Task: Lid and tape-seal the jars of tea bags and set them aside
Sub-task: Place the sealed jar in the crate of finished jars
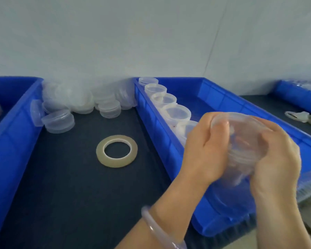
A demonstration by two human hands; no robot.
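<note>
Left hand [206, 146]: fingers curled over the left edge of the jar's top, gripping it; a pale bangle [162, 229] sits on the wrist.
Right hand [276, 159]: wrapped round the right side and underside of the same jar, thumb lying across its near face, fingers closed on it.
Jar [241, 141]: clear plastic, held between both hands above the near part of the right-hand tray, tilted with its top turned up and left. A clear lid [228, 121] covers the top. Something reddish shows inside, too blurred to identify.
Right-hand tray [223, 90]: blue plastic, shallow, running from the wall toward the viewer.
Row of jars [169, 101]: clear, standing upright in single file along the tray's left wall, from the far corner down to the left hand.
Tape roll [117, 150]: clear tape on a pale core, lying flat on the dark mat, between the two trays and well apart from both hands.
Loose lids [70, 99]: a heap of clear lids against the wall, between the trays; several lean or lie on their sides.
Left-hand tray [13, 132]: blue; its contents are mostly out of view.
Mat [70, 186]: dark, covering the work surface.
Far tray [294, 94]: blue, at the right edge; pale small objects [303, 117] lie on the surface just before it, too blurred to name.
</note>
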